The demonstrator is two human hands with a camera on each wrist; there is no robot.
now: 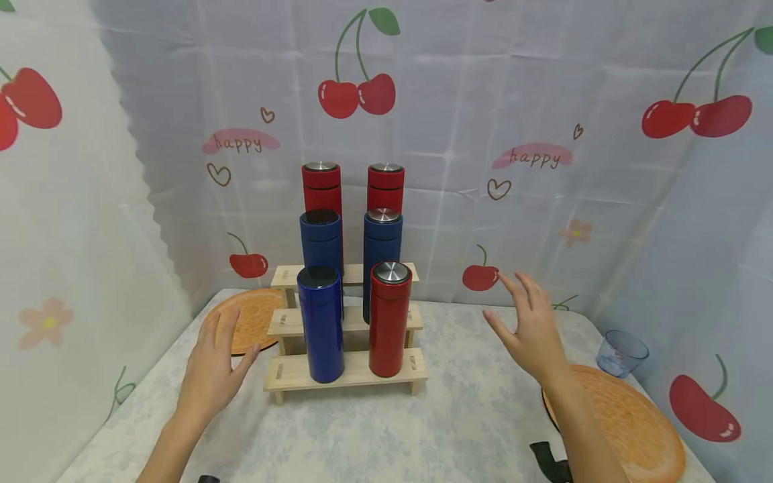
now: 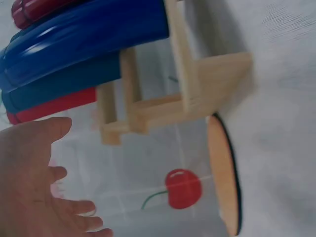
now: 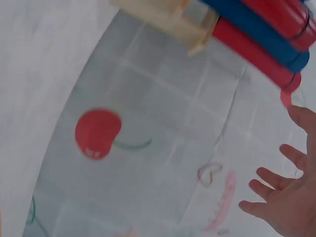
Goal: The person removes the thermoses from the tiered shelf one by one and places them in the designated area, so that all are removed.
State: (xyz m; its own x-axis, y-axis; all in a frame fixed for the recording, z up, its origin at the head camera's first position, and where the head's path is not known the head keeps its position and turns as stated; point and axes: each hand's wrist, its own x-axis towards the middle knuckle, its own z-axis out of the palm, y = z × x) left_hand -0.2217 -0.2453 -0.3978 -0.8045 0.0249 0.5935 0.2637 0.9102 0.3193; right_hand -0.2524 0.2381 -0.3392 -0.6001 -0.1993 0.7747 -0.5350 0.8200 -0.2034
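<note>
Three wooden tiers [image 1: 284, 372] form a stepped rack, each bearing two thermos flasks. On the front tier stand a glossy blue flask [image 1: 322, 329] with a black lid and a red flask [image 1: 389, 322] with a silver lid. Two darker blue flasks [image 1: 382, 245] occupy the middle tier, and red flasks [image 1: 322, 184] the back one, partly hidden. To the rack's left, my left hand [image 1: 208, 369] is in the air with fingers spread, apart from the flasks. My right hand [image 1: 531, 332], fingers also spread, is held up right of the rack and touches nothing.
A round orange-brown mat [image 1: 250, 312] lies behind the left hand. Another round mat [image 1: 628, 422] sits under the right forearm, near a clear bluish glass [image 1: 622, 353] and a black strap-like thing [image 1: 549, 463]. Cherry-print curtain [image 1: 441, 134] encloses the table's back and sides.
</note>
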